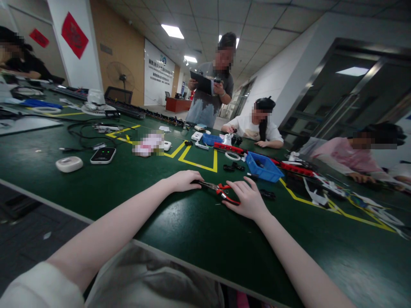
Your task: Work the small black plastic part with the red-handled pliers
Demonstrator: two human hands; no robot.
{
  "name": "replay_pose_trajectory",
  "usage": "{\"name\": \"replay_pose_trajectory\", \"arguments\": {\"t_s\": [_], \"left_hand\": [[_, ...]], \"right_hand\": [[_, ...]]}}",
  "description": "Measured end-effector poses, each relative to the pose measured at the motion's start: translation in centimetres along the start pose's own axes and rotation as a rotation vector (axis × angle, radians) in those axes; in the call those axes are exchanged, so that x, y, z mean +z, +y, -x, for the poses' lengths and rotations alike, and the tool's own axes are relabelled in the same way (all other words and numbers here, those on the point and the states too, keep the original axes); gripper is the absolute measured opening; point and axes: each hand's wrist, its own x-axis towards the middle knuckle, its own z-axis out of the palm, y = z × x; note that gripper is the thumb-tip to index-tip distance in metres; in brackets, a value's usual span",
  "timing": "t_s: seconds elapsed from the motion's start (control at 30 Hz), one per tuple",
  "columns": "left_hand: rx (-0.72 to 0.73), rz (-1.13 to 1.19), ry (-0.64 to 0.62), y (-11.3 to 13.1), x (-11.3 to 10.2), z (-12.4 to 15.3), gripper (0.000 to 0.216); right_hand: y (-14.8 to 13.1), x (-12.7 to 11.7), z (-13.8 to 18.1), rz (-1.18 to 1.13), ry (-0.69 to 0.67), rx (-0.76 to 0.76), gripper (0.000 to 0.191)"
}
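Note:
Red-handled pliers [217, 189] lie on the green table [128, 184] between my hands. My left hand [184, 180] rests palm down with its fingers curled at the metal jaws of the pliers. My right hand [247, 197] lies over the red handles, fingers spread and thumb touching a handle. A small black part [267, 194] sits just right of my right hand. A blue plastic bin [263, 167] stands a little beyond it.
Yellow tape lines [199, 164] mark the table. A phone [103, 155] and a white oval device [69, 164] lie at the left, with cables behind. Three people sit at the table and one stands at its far end. Red tools and paper scraps lie at the right.

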Motion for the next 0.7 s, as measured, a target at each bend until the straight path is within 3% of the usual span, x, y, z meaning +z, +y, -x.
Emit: {"name": "replay_pose_trajectory", "arguments": {"t_s": [0.7], "left_hand": [[-0.028,-0.004,-0.043,-0.1,-1.4,0.3,0.013]], "right_hand": [[0.8,-0.5,0.3,0.080,0.069,-0.022,0.057]]}}
